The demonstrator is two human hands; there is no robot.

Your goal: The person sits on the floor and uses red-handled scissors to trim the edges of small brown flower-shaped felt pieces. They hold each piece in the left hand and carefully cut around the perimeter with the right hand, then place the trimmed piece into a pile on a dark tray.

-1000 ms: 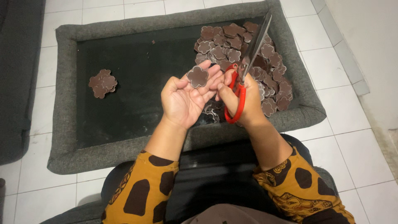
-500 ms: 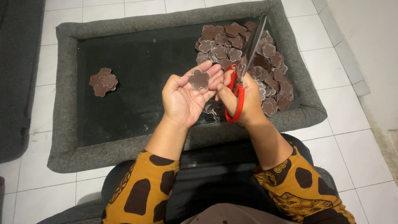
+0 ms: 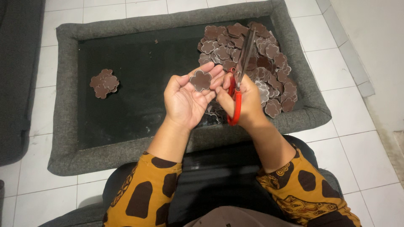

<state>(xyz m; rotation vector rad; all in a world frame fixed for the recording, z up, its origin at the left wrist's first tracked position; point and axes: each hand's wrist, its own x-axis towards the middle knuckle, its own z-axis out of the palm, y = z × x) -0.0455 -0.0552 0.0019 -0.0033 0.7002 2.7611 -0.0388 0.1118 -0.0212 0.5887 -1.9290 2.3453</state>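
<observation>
My left hand (image 3: 187, 101) holds the flower-shaped brown piece (image 3: 201, 80) at its fingertips. Just right of it, my right hand (image 3: 242, 101) grips the red-handled scissors (image 3: 239, 82), blades closed, pointing far.

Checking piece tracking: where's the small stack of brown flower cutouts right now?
In the head view, the small stack lies on the left of the grey tray, on its dark base, apart from the big pile at right, beyond both hands.
</observation>
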